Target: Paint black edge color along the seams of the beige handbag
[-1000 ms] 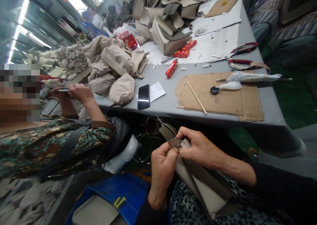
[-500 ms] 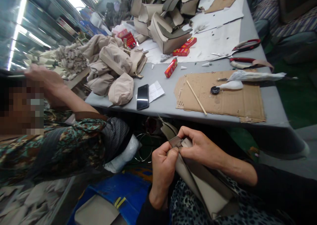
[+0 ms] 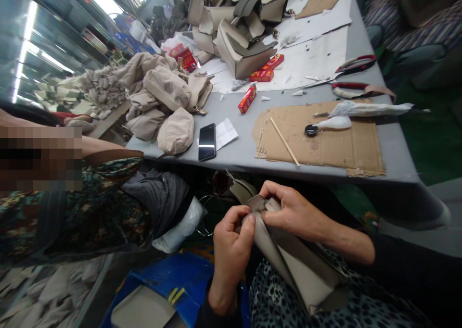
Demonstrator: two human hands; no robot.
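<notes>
A beige leather piece [image 3: 301,268] lies over my lap, its upper end raised between both hands. My right hand [image 3: 298,215] grips that end, thumb and fingers pressed on a small flap. On the left side of the same end, my left hand [image 3: 234,251] pinches the edge between thumb and curled fingers. The fingertips of both hands are close together, and what lies right between them is partly hidden. A narrow strap end [image 3: 241,188] sticks out beyond the fingers toward the table.
The grey table [image 3: 238,157] holds a phone [image 3: 207,143], cardboard [image 3: 321,147] with a stick and glue bottle, scissors [image 3: 355,64], red boxes [image 3: 247,98] and piled fabric [image 3: 169,87]. A person [image 3: 90,208] sits at the left. A blue bin [image 3: 162,275] stands below.
My left hand has shifted slightly left, its thumb moved off a little from the right fingers. The person at the left has moved an arm lower and closer. The view has shifted slightly.
</notes>
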